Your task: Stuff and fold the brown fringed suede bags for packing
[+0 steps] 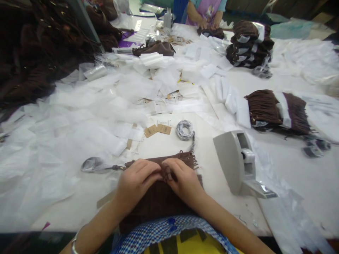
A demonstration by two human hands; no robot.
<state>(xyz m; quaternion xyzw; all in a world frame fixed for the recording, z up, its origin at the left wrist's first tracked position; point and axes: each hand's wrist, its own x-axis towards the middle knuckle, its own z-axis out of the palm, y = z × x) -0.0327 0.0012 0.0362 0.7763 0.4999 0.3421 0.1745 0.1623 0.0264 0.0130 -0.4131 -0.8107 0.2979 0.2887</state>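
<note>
A brown fringed bag (159, 203) lies at the table's near edge, against my body. Both hands meet at its upper middle. My left hand (140, 179) is closed, its fingers pinching the bag's brown material. Curled beside it, my right hand (183, 180) grips a small folded bit of the same bag; the fingers partly hide that bit. From the bag's left end runs a plastic-wrapped strap (92, 164). A second wrapped strap, coiled (184, 129), joins its upper right corner. Two brown cardboard tags (157, 130) rest just beyond the bag.
A grey tape dispenser (234, 162) stands to the right. Behind it lie a wrapped fringed bag (265, 107) and a stack of brown bags (250, 44). White tissue sheets (79, 123) cover the left. Across the table, a co-worker's hands (209, 23) touch a brown item.
</note>
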